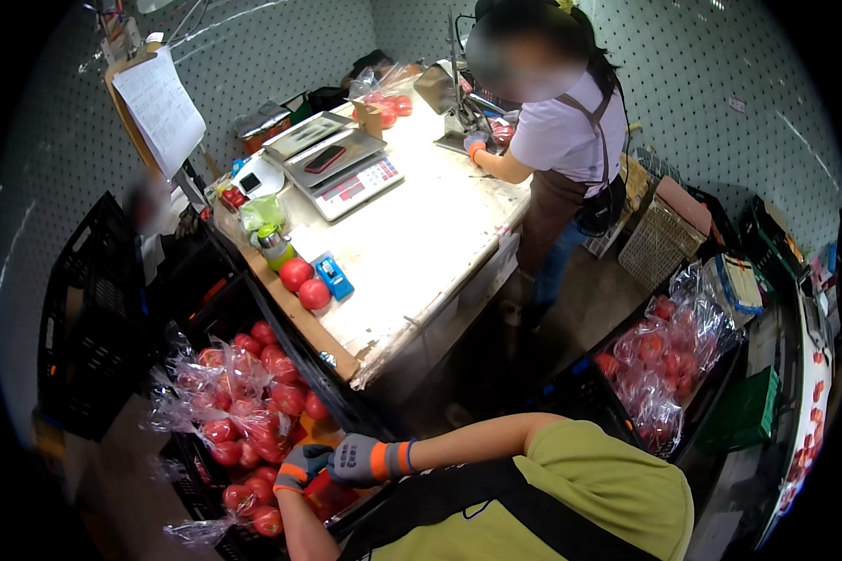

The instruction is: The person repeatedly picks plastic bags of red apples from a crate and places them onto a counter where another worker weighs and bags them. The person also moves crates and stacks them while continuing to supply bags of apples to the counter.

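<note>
Both of my hands meet over a black crate (326, 414) in front of me. They wear grey work gloves with orange bands. My left hand (300, 468) touches my right hand (356, 459), whose fingers curl inward. Whether anything is pinched between them is hidden. Below and beside them lie large red tomatoes (288, 398), some loose-looking, others in clear plastic bags (235, 375). Near my left wrist are more bagged tomatoes (266, 520). An orange-red surface (316, 429) shows inside the crate beside my hands.
Ahead, a worktable (421, 238) holds a digital scale (351, 186) with a phone (325, 159), two tomatoes (305, 284), a blue tape dispenser (334, 278) and a bottle (275, 247). A co-worker (568, 133) handles a bag at its far side. Another crate of bagged tomatoes (656, 357) stands right.
</note>
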### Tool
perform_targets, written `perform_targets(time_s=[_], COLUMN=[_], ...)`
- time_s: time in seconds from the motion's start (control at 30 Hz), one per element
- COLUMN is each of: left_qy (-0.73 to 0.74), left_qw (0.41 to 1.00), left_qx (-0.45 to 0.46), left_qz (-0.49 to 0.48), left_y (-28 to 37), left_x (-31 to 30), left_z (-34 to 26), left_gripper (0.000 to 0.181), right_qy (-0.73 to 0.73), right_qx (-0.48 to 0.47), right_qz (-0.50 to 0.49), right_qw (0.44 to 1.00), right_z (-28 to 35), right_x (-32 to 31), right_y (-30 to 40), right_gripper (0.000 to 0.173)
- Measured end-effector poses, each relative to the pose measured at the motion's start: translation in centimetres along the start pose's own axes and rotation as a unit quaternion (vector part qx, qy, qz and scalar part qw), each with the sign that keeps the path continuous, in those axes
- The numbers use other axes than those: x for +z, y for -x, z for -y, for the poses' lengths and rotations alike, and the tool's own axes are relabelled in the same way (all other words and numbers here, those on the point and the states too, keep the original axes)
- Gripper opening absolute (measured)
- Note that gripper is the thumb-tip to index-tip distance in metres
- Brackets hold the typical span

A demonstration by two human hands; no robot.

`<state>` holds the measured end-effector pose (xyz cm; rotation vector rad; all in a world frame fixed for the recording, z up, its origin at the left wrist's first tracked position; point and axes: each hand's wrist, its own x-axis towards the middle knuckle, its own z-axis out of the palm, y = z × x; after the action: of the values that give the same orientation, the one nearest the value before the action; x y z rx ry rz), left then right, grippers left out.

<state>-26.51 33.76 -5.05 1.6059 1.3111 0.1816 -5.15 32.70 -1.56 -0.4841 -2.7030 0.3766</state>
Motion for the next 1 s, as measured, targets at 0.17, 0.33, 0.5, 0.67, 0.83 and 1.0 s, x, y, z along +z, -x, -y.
perform_targets(time_s=[0.17, 0.33, 0.5, 0.67, 0.83, 1.0], left_qy=[-0.017, 0.005, -0.064, -0.064, 0.0, 0.002], left_qw=[1.0, 0.999, 0.998, 0.997, 1.0, 1.0], left_qx=[0.004, -0.035, 0.027, 0.045, -0.015, -0.015], left_qz=[-0.003, -0.008, 0.005, 0.005, -0.015, -0.016], left_y=[-0.7, -0.8, -0.8, -1.0, -1.2, -1.0], left_x=[0.1, 0.2, 0.0, 0.0, 0.4, 0.3], left_z=[2.1, 2.0, 2.2, 2.8, 2.4, 1.5], left_gripper=[0.03, 0.026, 0.023, 0.022, 0.027, 0.03], right_qy=[0.006, -0.011, -0.021, -0.038, -0.035, -0.036], right_qx=[0.0, -0.01, -0.003, -0.004, -0.016, -0.012], right_qz=[0.025, 0.025, 0.051, 0.056, 0.057, 0.057], right_qw=[1.0, 1.0, 0.998, 0.998, 0.998, 0.998], right_z=[0.2, 0.1, 0.3, 0.2, -0.1, 0.0], right_x=[-0.7, -1.2, -1.9, -2.1, -1.4, -1.9], right_y=[0.1, 0.1, 0.0, 0.0, -0.1, -0.1], right_gripper=[0.011, 0.011, 0.011, 0.012, 0.012, 0.011])
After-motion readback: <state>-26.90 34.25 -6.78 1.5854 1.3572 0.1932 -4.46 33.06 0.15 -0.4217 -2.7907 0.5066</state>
